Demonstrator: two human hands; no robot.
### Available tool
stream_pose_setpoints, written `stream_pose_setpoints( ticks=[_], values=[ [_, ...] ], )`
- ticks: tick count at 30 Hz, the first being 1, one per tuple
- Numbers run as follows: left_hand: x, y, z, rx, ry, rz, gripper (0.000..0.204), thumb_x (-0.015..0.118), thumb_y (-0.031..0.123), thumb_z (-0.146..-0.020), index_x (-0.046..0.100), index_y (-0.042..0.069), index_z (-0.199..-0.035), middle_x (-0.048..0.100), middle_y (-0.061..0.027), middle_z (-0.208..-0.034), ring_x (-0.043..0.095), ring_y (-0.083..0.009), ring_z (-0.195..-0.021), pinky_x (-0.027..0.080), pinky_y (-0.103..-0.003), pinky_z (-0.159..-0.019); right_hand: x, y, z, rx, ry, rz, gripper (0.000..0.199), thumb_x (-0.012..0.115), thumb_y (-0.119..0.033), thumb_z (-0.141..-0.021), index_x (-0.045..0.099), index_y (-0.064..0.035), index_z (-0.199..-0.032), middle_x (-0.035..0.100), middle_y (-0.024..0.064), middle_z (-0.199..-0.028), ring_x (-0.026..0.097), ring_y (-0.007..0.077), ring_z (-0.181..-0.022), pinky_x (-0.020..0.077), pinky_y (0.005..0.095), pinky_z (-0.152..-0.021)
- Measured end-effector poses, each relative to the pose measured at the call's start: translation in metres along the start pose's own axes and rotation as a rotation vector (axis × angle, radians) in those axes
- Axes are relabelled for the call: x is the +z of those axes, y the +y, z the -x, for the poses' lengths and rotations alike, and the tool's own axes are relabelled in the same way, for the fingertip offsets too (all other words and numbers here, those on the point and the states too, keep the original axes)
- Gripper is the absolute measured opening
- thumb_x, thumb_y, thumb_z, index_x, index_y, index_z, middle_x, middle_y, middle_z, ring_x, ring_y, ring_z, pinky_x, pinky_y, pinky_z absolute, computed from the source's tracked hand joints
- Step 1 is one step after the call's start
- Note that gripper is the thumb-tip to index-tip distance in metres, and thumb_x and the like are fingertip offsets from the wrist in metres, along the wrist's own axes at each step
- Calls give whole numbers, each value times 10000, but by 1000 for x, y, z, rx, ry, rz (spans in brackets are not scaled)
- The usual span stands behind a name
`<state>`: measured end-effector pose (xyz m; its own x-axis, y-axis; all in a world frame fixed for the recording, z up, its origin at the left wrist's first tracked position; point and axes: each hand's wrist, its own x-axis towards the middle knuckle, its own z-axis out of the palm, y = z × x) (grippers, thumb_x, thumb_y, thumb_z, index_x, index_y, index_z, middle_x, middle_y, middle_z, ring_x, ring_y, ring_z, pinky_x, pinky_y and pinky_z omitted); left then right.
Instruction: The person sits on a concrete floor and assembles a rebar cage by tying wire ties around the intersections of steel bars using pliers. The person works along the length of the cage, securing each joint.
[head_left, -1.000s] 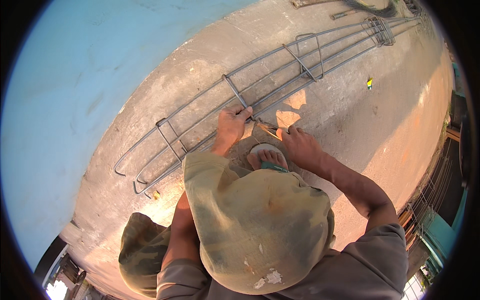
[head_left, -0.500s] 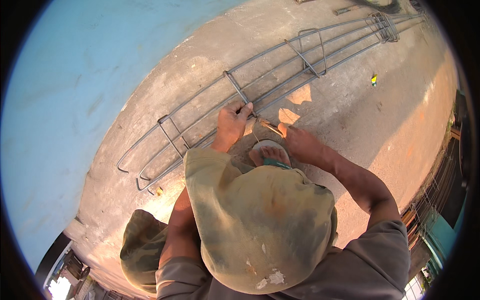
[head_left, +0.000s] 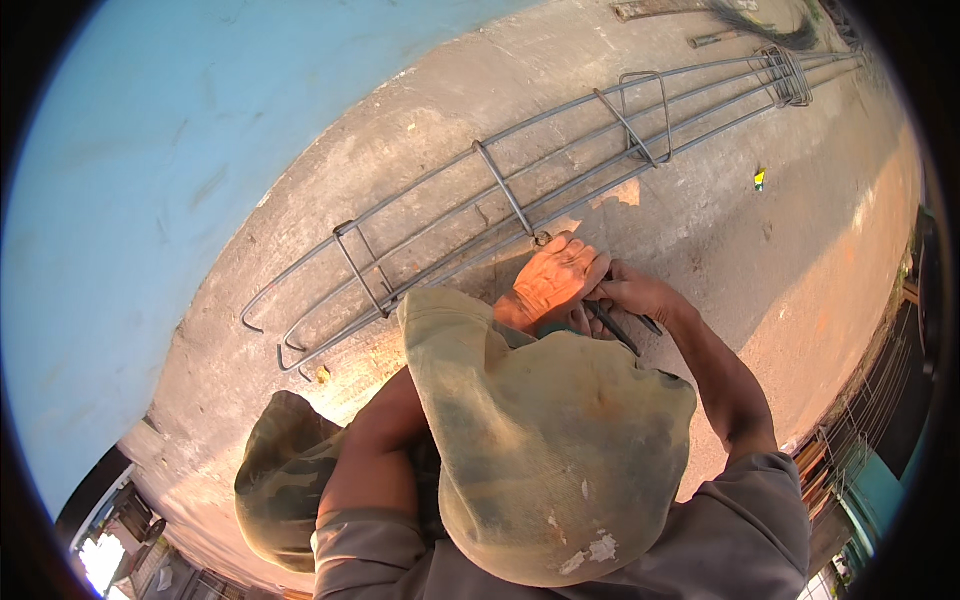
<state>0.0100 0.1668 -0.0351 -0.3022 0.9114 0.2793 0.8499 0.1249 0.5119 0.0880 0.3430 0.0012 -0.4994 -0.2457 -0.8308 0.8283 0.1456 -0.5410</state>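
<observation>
My left hand [head_left: 548,283] rests on the near side of the rebar cage [head_left: 520,205], fingers curled down over the lower bar where one stirrup [head_left: 503,188] meets it. Whether those fingers are closed round the bar or only pressing on it, I cannot tell; the fingertips are hidden against the steel.

My right hand [head_left: 636,297] sits just beside the left, on the side away from the cage, and is closed round the dark handles of a pair of pincers [head_left: 618,326]. The handles project back toward my body; the tool's head is hidden between my two hands, so its contact with the cage cannot be confirmed.

The cage lies flat on the concrete ground [head_left: 420,130]. Its long axis runs from the lower left, where the bar ends curl into hooks, to the upper right, where a tight bundle of stirrups [head_left: 785,75] closes the far end. Stirrups cross that axis at intervals.

Beyond the cage stands a pale blue wall [head_left: 150,150]. On my side of the cage, my bent knee in worn khaki trousers [head_left: 540,440] covers the ground below both hands. A small yellow-green scrap [head_left: 759,179] lies on the concrete to the right of the cage.
</observation>
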Motion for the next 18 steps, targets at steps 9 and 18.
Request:
stream_pose_setpoints(
  ticks=[9, 18],
  values=[
    [-6, -1, -28, -186, -374, 18, 226, 556, 171, -869, 637, 53, -1044, 671, -134, -966, 640, -278, -1006, 399, -427, -982, 40, -7, 56, -461, 826, 1206, 446, 624, -222, -902, 480, 0, -1261, 610, 228, -1100, 636, 382, -934, 529, 421, -757],
    [18, 14, 8, 120, 188, -49, 282, 652, 217, -766, 622, 77, -1009, 630, -70, -1013, 595, -233, -1001, 395, -439, -1004, 20, 24, 29, 46, 62, -289, 281, 711, -213, -817, 652, 0, -992, 654, 126, -865, 637, 248, -810, 517, 340, -718]
  ],
)
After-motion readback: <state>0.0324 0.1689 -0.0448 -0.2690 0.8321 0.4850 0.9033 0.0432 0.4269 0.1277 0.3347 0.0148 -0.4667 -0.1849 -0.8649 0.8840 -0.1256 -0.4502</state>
